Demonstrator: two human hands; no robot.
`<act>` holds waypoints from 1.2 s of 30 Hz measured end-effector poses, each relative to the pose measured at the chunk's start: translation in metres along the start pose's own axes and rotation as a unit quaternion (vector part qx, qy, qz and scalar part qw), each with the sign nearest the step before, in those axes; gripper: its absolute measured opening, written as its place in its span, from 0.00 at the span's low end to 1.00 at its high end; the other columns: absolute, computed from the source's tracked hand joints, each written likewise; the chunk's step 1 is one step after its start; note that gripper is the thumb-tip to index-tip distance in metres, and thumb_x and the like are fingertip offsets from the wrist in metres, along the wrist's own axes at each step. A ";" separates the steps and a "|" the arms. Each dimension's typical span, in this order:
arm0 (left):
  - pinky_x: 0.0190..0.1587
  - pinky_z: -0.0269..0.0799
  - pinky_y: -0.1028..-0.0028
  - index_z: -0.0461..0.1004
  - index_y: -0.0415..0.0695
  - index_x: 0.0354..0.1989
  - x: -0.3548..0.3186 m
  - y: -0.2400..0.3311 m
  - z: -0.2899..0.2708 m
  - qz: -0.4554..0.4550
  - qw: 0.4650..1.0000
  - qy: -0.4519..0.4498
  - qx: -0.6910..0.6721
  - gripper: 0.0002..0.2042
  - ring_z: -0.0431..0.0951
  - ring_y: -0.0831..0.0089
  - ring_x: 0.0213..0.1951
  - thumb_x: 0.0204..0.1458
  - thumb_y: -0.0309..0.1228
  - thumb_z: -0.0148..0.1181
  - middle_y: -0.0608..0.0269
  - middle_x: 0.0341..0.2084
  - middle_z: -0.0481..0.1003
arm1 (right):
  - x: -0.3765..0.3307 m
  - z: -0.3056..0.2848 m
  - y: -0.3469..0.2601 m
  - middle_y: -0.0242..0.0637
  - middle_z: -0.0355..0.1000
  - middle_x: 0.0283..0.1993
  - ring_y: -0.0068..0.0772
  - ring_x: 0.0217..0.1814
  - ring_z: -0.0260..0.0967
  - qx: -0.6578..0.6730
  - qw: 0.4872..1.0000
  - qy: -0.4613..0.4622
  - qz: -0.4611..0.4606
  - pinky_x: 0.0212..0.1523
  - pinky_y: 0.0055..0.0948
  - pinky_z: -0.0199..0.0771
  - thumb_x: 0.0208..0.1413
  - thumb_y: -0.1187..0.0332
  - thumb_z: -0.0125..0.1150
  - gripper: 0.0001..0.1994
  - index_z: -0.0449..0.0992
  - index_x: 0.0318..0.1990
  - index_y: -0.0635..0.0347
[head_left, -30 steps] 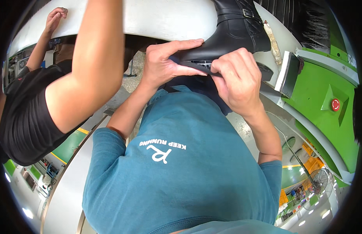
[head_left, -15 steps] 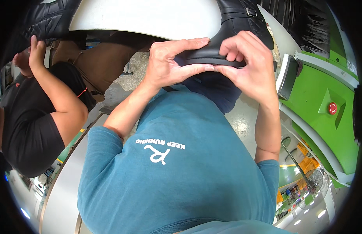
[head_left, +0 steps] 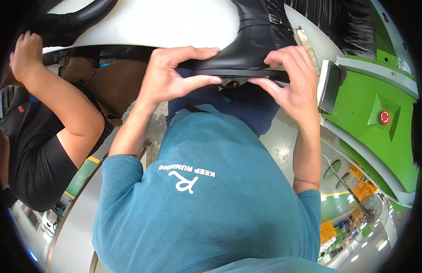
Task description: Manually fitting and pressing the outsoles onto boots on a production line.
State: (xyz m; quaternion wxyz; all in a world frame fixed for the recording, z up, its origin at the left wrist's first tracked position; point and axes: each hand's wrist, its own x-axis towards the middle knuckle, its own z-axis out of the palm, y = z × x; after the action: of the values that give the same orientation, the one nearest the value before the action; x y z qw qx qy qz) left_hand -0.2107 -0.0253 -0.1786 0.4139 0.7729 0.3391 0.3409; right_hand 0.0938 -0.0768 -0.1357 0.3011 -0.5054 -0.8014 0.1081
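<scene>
A black leather boot [head_left: 249, 52] with a buckled strap and a quilted shaft lies across the table's near edge, its toe pointing left and its sole edge facing me. My left hand [head_left: 168, 75] grips the toe end, fingers over the top and thumb along the sole's lower edge. Nearer the heel, my right hand [head_left: 296, 84] curls its fingers over the side of the boot, and its thumb presses under the sole. Both thumbs are apart, with part of the sole's underside showing between them.
The white table [head_left: 174, 25] curves across the top. At left, a co-worker's hand [head_left: 27, 59] is beside another black boot [head_left: 70, 22]. On the right stands a green machine [head_left: 365, 100] with a red stop button [head_left: 384, 117]. A fan [head_left: 372, 209] stands lower right.
My thumbs have parted from almost touching, my left hand sliding left. The boot has shifted slightly left. The co-worker's arm has moved, and the other boot's shape shows more on the table.
</scene>
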 end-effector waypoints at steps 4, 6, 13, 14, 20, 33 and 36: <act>0.65 0.83 0.62 0.88 0.36 0.53 0.000 0.009 -0.003 0.008 1.000 0.005 0.003 0.25 0.90 0.60 0.58 0.44 0.27 0.88 0.51 0.54 0.89 | -0.009 0.018 -0.006 0.31 0.79 0.39 0.40 0.42 0.74 0.010 0.998 0.049 -0.041 0.43 0.40 0.69 0.39 0.62 0.89 0.22 0.82 0.41 0.55; 0.64 0.84 0.62 0.89 0.38 0.53 0.009 0.016 0.007 0.056 0.998 0.007 0.035 0.25 0.89 0.59 0.58 0.44 0.28 0.88 0.52 0.55 0.89 | -0.011 0.024 -0.005 0.31 0.79 0.39 0.40 0.41 0.74 0.023 0.997 0.069 -0.041 0.42 0.39 0.68 0.38 0.63 0.89 0.22 0.82 0.40 0.54; 0.63 0.85 0.60 0.88 0.38 0.45 0.026 0.012 0.029 0.118 0.992 0.033 0.037 0.23 0.90 0.55 0.58 0.41 0.31 0.90 0.50 0.50 0.90 | -0.002 0.014 0.005 0.31 0.76 0.34 0.39 0.38 0.74 0.077 0.997 0.012 -0.017 0.40 0.39 0.68 0.38 0.65 0.89 0.19 0.81 0.35 0.54; 0.63 0.85 0.60 0.88 0.37 0.44 0.027 0.013 0.030 0.115 0.992 0.034 0.037 0.22 0.90 0.55 0.57 0.41 0.30 0.90 0.50 0.49 0.90 | 0.002 0.013 0.005 0.31 0.76 0.33 0.39 0.38 0.74 0.087 0.996 -0.006 -0.002 0.40 0.39 0.68 0.38 0.65 0.88 0.19 0.81 0.34 0.54; 0.61 0.86 0.59 0.87 0.37 0.42 0.029 0.014 0.030 0.120 0.991 0.035 0.037 0.19 0.91 0.54 0.54 0.43 0.28 0.88 0.49 0.47 0.89 | 0.017 0.006 0.005 0.31 0.75 0.30 0.29 0.32 0.76 0.165 0.981 -0.055 0.087 0.32 0.29 0.78 0.37 0.71 0.88 0.18 0.79 0.30 0.60; 0.59 0.87 0.61 0.87 0.37 0.40 0.030 0.007 0.035 0.130 0.989 0.058 0.036 0.19 0.91 0.56 0.53 0.42 0.28 0.89 0.49 0.45 0.89 | 0.007 0.008 0.000 0.29 0.79 0.39 0.36 0.43 0.77 0.082 0.995 0.012 0.058 0.42 0.36 0.80 0.36 0.68 0.90 0.22 0.82 0.38 0.56; 0.58 0.87 0.62 0.87 0.37 0.40 0.030 0.007 0.036 0.130 0.988 0.066 0.043 0.20 0.91 0.57 0.53 0.41 0.30 0.90 0.51 0.44 0.89 | 0.001 0.004 0.001 0.29 0.79 0.41 0.42 0.49 0.75 0.020 0.998 0.050 0.017 0.45 0.39 0.78 0.38 0.66 0.89 0.20 0.84 0.39 0.55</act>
State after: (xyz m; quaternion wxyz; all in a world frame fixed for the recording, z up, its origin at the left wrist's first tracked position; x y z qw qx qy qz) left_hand -0.1635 -0.0184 -0.1808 0.3090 0.8037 0.2766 0.4267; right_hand 0.0919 -0.0746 -0.1394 0.3492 -0.5173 -0.7744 0.1036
